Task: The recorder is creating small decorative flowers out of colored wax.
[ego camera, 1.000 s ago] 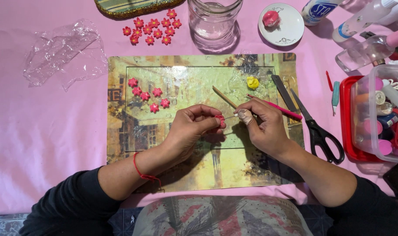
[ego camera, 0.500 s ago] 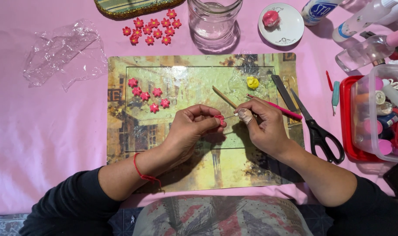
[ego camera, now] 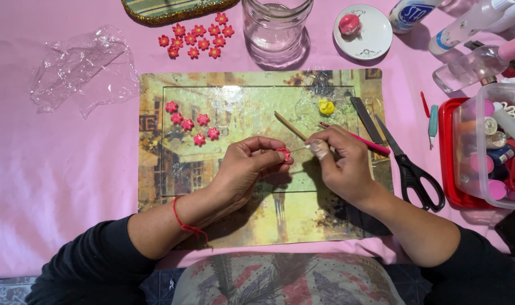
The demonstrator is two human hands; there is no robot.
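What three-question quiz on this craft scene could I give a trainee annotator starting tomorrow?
1. True or false: the left hand pinches a small pink flower.
2. Which lies right of the right hand: A) black scissors, B) clear jar?
3. How many pink flowers lie loose on the picture mat?

Key: 1 true; 2 A; 3 six.

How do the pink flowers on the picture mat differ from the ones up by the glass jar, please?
The flowers on the mat are few and loosely strung out; the flowers by the jar are more numerous and packed close. The first lie on clear film, the second on the pink cloth. Both are small, pink and five-petalled.
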